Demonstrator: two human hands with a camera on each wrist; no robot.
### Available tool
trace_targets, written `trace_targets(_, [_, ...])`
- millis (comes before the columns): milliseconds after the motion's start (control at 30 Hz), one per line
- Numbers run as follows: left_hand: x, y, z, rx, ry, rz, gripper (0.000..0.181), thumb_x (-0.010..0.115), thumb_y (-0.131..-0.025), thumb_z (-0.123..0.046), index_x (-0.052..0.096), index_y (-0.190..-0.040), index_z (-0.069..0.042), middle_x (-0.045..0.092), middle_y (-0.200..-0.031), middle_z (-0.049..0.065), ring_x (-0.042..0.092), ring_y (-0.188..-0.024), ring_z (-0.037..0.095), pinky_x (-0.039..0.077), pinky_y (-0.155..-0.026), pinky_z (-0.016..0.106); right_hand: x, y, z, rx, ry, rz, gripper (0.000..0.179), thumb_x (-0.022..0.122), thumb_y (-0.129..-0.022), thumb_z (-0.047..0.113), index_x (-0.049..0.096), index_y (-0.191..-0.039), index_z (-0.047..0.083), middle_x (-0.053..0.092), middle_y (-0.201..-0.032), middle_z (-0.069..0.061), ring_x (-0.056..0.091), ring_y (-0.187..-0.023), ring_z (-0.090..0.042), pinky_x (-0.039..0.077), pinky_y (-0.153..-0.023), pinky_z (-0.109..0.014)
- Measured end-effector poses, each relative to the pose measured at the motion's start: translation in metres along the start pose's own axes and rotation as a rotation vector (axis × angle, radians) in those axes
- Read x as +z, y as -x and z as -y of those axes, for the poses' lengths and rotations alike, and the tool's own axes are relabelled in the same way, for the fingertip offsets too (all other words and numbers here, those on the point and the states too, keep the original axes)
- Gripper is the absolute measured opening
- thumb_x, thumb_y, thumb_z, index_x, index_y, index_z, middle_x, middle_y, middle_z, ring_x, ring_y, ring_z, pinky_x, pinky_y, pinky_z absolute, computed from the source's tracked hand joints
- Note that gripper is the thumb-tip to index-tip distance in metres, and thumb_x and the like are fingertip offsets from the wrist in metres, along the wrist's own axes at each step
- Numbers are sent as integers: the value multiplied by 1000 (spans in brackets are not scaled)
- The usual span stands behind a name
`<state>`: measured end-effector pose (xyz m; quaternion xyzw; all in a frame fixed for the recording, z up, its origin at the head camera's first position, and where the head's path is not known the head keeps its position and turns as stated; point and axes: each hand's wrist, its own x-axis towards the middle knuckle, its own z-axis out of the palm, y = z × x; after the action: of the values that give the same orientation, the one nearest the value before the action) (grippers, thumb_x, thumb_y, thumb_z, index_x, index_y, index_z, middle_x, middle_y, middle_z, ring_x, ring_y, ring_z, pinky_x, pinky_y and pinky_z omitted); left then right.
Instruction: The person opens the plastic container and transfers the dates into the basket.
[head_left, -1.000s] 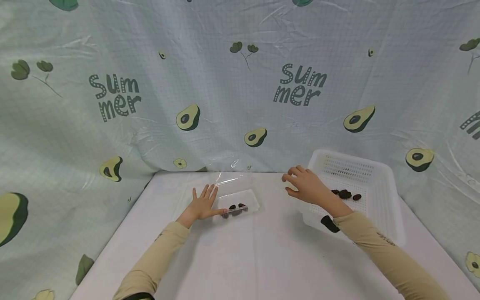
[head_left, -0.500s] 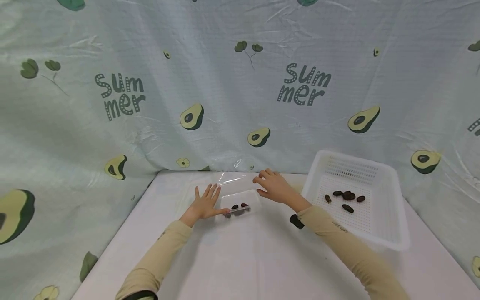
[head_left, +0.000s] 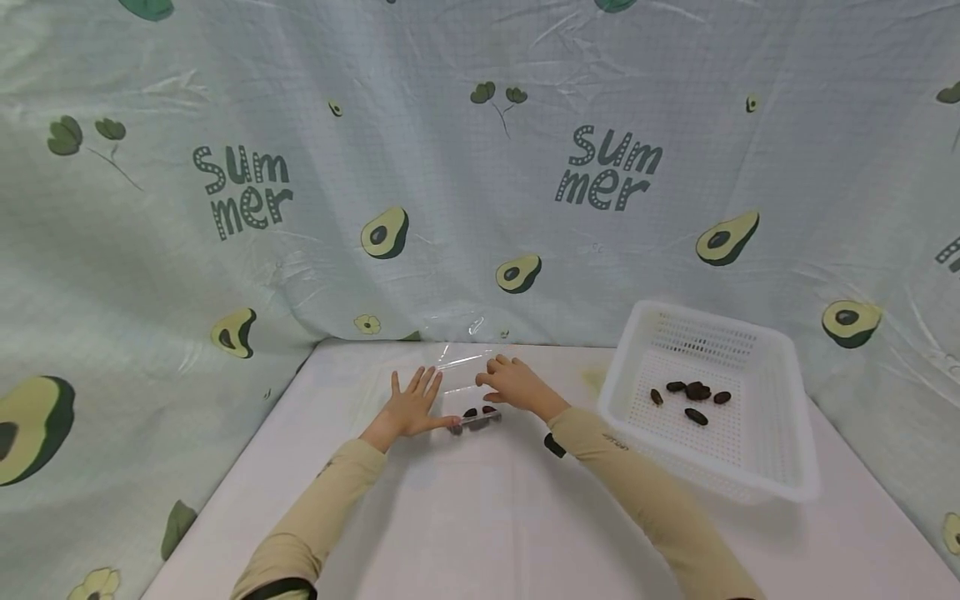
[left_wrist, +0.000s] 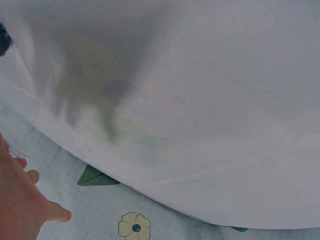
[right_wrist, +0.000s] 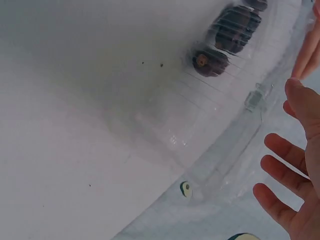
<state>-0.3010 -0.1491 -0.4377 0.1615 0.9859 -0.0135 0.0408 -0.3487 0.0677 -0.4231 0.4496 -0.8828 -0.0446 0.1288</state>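
Note:
A clear plastic clamshell box (head_left: 465,388) sits on the white table with its lid raised against the backdrop. Several dark brown fruits that look like dates (head_left: 490,410) lie along its near side. They show larger through the ribbed wall in the right wrist view, one date (right_wrist: 210,62) having a pale stem end. My left hand (head_left: 407,412) is spread at the box's left, thumb at the near rim. Above the right part of the box hovers my right hand (head_left: 520,388), fingers loosely bent and nothing visible between them. The left wrist view catches only part of the left hand (left_wrist: 22,200).
To the right stands a white perforated plastic basket (head_left: 806,450), with several dark dates (head_left: 697,391) on its floor. A pale curtain (head_left: 450,167) printed with avocados hangs behind the table (head_left: 450,533).
My right hand has moved left, from beside the basket to above the clear box, uncovering the dates in the basket. My left hand keeps its place; the view has shifted slightly.

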Motion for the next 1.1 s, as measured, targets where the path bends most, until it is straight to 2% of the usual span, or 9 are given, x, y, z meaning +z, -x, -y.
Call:
trace_targets(200, [-2,2,-1,7,5,-4,92,40,-81,-66,15,-143,-3,13,-149,17,10,-138,34,4,-100,68,12,-12,10,-41,93,97,30,60,-81,37,59,-109,29,57,-94,2,52,-88,-15,47,-73,-32])
trace_targets(367, [-3,2,-2,6,5,6,92,39,-81,-67,13,-143,-3,11,-150,16,8,-138,33,4,-100,67,14,-18,18,-67,181,131,30,60,-78,41,58,-108,34,57,-94,2,52,-88,-14,47,-71,-30])
trace_targets(533, [-1,1,-2,15,8,7,92,39,-81,-66,13,-143,-4,11,-150,16,8,-138,33,3,-100,67,16,-22,23,-69,224,168,28,58,-78,44,57,-105,37,57,-98,4,52,-90,-13,47,-74,-30])
trace_targets(700, [0,1,-2,23,4,12,94,36,-80,-70,13,-143,-4,11,-150,16,8,-139,33,4,-101,67,18,-25,24,-77,239,184,27,58,-76,46,59,-102,40,58,-99,6,52,-92,-12,46,-75,-30])
trace_targets(1100, [-2,1,-1,-8,3,16,93,37,-80,-68,12,-143,-4,10,-150,15,8,-139,33,3,-100,67,20,-29,28,-103,269,182,22,61,-74,45,65,-95,39,60,-99,7,52,-92,-11,48,-82,-34])
